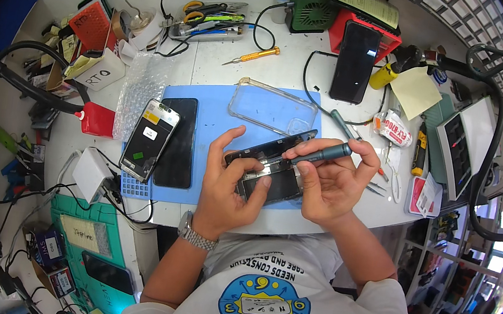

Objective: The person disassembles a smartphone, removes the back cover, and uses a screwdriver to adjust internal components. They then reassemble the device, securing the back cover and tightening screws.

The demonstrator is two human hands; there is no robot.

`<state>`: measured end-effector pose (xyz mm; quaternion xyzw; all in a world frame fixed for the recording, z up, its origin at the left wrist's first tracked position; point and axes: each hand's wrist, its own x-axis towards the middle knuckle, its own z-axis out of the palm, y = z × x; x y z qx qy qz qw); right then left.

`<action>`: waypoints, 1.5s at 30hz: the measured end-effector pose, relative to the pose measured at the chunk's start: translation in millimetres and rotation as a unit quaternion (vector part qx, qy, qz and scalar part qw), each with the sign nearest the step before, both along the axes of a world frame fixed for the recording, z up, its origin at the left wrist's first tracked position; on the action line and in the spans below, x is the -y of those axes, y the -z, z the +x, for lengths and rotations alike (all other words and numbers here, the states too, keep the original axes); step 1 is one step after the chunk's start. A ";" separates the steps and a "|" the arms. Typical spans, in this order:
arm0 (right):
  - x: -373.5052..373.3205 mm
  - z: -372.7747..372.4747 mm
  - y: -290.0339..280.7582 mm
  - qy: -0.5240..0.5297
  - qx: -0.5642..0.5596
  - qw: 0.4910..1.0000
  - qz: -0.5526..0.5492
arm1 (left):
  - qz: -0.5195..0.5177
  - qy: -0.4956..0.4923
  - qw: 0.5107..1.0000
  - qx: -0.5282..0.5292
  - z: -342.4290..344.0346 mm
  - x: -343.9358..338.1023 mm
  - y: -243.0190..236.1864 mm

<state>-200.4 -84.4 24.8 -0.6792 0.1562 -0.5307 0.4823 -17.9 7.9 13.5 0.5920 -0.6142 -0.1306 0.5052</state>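
An opened smartphone (pixel 282 187), its inner parts showing, is held just above the front of a blue mat (pixel 215 107). My left hand (pixel 228 192) is closed round its left side, with fingers over the inside. Between the fingers of my right hand (pixel 334 189) is a dark screwdriver (pixel 329 153); its tip is hidden near the phone's upper edge. Behind them lies a clear phone case (pixel 250 117). A dark phone (pixel 177 148) rests on the mat's left part, and a loose screen panel (pixel 149 138) with a white label overlaps it.
An orange-handled screwdriver (pixel 256 56) and a tool tray (pixel 216 32) lie at the back. A black phone (pixel 355 63) leans on a red box (pixel 393 47). Pliers (pixel 395 186) and a yellow cutter (pixel 420 149) lie right. A red block (pixel 97 120) stands left, beside bubble wrap (pixel 140 90).
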 end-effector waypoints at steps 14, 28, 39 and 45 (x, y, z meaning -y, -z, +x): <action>-4.0 2.0 2.4 0.002 0.006 1.000 -0.007 | -0.004 -0.005 1.000 0.006 -1.2 1.7 -0.5; -3.1 2.5 3.5 0.003 0.002 1.000 -0.014 | -0.008 -0.004 1.000 0.003 -1.1 2.4 -0.2; -0.5 2.2 -0.9 0.002 0.007 1.000 -0.020 | -0.005 -0.012 1.000 0.018 -1.4 2.1 -1.3; -0.8 2.2 3.3 -0.001 0.008 1.000 -0.014 | -0.008 -0.009 1.000 0.011 -1.9 2.3 -0.1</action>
